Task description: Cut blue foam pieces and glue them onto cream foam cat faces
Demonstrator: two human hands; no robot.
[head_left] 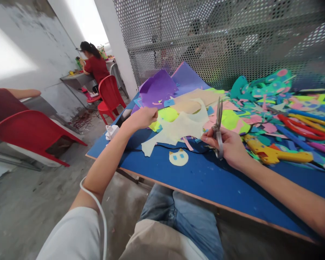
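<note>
My right hand [229, 146] is closed round a pair of metal scissors [219, 119], whose blades point up and away from me. Its thumb and fingertip are at the edge of a cream foam sheet [176, 126] with cut-out edges; I cannot tell whether they pinch it. Over the sheet's left side, beside a bright yellow-green piece [168, 114], my left hand [144, 117] has its fingers curled in, and what they hold, if anything, is hidden. A small round cream cutout [178, 158] with two blue squares and an orange tip lies flat near the table's front edge.
Purple sheets [158, 86] lie at the back of the blue table [195, 180], against a perforated metal screen [178, 36]. On the right are a yellow glue gun [278, 154], a red-handled tool [300, 128] and many foam scraps. A white plug adapter [112, 131] sits at left. Two people sit beyond.
</note>
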